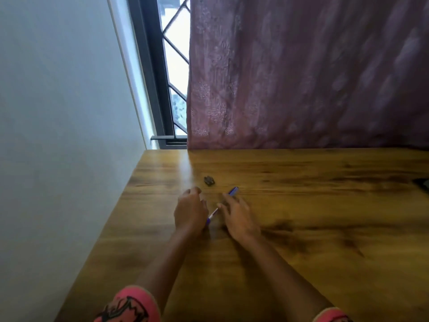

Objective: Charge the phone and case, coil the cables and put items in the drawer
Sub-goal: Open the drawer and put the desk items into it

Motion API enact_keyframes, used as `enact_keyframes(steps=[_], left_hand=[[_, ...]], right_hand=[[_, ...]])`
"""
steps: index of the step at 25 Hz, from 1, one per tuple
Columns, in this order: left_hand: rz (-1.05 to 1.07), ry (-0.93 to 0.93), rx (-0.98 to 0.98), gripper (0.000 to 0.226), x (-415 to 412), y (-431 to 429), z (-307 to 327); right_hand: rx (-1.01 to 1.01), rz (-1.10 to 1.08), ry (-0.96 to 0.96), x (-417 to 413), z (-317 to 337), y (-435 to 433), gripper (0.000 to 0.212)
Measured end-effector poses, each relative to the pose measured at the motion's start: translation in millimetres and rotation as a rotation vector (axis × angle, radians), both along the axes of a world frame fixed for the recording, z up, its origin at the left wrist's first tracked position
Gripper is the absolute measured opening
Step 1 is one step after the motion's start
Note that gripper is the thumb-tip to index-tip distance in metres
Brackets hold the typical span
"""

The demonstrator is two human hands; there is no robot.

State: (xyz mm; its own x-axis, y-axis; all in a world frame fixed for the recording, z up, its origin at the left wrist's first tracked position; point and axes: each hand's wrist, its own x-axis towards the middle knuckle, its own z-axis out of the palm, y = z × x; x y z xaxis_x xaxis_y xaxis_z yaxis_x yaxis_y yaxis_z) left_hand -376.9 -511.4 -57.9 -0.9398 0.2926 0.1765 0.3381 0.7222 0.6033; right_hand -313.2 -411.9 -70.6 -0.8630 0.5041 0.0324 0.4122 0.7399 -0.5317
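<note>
Mauve patterned curtain (pixel 301 73) hung across most of the background, its hem meeting the far edge of the wooden desk (pixel 313 205). To its left stood a pale wall (pixel 58 101), and between the two showed a strip of dark-framed window (pixel 173 66) with a diamond grille. The desk filled the lower half of the view, its left edge running along the wall. Two bare forearms reached forward over it from pink printed sleeves (pixel 130 305) at the bottom.

The left hand (pixel 190 212) was knuckles-up with its fingers curled under; motion blur hid whether it gripped anything. The right hand (pixel 239 217) lay just beside it, fingers fairly straight and slightly spread, resting across a purple pen (pixel 234 191). The pen lay slantwise on the desk between the hands, its far end poking out past the right fingertips and its near end beside the left palm.

A dark flat object (pixel 421 184) was cut off by the right border, well apart from the hands. A small dark object (pixel 209 180), too blurred to identify, sat on the desk just beyond the left hand's knuckles.
</note>
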Motion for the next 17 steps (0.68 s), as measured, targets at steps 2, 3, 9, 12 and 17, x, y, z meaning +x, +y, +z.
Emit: enact_keyframes(steps=[2,3,9,12,17], left_hand=[[-0.045,-0.020,-0.005,0.037,-30.6,16.5,-16.1],[-0.077,-0.010,-0.016,0.040,-42.2,22.4,-22.7],[-0.084,0.113,-0.132,0.053,-87.9,47.8,-47.9],[-0.107,0.140,-0.048,0.042,-87.7,48.1,-50.3],[-0.056,0.002,0.198,0.046,-63.3,28.2,-49.6]], right_hand=[[0.112,-0.066,0.004,-16.1,-15.5,5.2,0.052],[0.144,-0.085,0.028,-18.6,-19.7,6.6,0.056],[0.093,-0.129,0.224,-19.9,-30.8,13.9,0.058],[0.009,-0.152,0.269,-20.4,-32.3,17.6,0.046],[-0.132,-0.280,0.352,-8.3,-28.4,13.9,0.024]])
